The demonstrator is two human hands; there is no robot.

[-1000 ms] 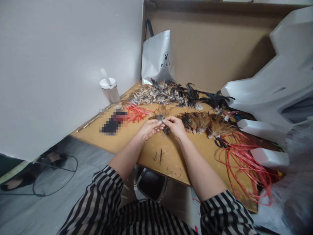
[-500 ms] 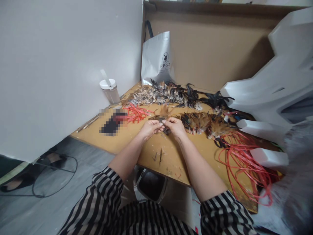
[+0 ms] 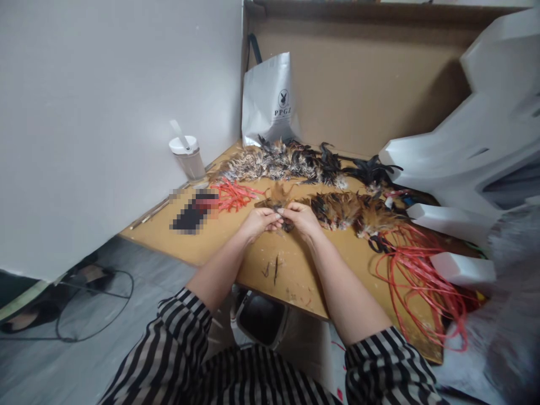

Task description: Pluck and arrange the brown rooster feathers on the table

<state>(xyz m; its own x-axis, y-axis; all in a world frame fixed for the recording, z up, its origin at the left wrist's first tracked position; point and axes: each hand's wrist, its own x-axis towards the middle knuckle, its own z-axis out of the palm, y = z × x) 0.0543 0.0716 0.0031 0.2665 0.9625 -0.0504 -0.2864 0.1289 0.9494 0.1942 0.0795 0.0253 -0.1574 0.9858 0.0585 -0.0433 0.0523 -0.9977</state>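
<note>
Over the middle of the table, my left hand (image 3: 260, 221) and my right hand (image 3: 300, 216) meet at the fingertips. Both are closed in a pinch on a small bunch of brown feathers (image 3: 278, 194), whose fluffy tips stand up beyond my fingers. Its lower end is partly covered by my fingers, with a dark bit showing below them. Just right of my right hand lies a row of brown and black feathers (image 3: 337, 211). A heap of pink-red plastic strips (image 3: 236, 194) rests beyond my left hand.
A long pile of mixed feathers (image 3: 282, 163) runs along the back, before a silver bag (image 3: 268, 101). A lidded cup (image 3: 188, 160) stands back left. Long red strands (image 3: 422, 281) hang over the right edge near white foam pieces (image 3: 462, 270). Thin dark scraps (image 3: 276, 271) lie in front.
The view has shifted very slightly. Both hands stay pinched on the feather bunch in nearly the same place.
</note>
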